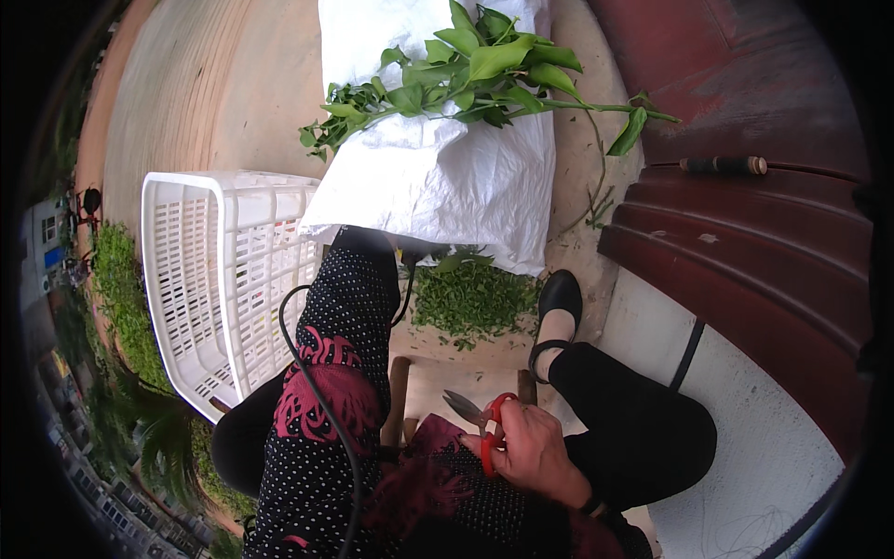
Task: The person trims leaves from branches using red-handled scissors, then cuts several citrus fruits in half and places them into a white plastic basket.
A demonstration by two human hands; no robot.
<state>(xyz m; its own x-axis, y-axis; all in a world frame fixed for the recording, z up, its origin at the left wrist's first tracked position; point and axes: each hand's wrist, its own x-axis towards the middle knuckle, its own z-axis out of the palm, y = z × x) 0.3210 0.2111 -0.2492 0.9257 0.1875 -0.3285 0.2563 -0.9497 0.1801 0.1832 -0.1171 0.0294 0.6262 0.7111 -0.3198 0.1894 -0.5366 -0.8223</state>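
My right hand grips a pair of scissors by its red handles, low in front of my lap. The grey blades point up and to the left, slightly apart. A spotted sleeve with a red pattern stretches forward on my left and ends at the edge of a white woven sack. Whatever lies past the cuff is hidden there, so my left hand does not show. Across the top of the sack rests a green leafy branch, its bare stem jutting out to the right.
A white plastic basket stands tilted at the left. Cut green leaves lie heaped on the floor, between my feet. A dark red door with a handle borders the right side. A black cable runs along my left sleeve.
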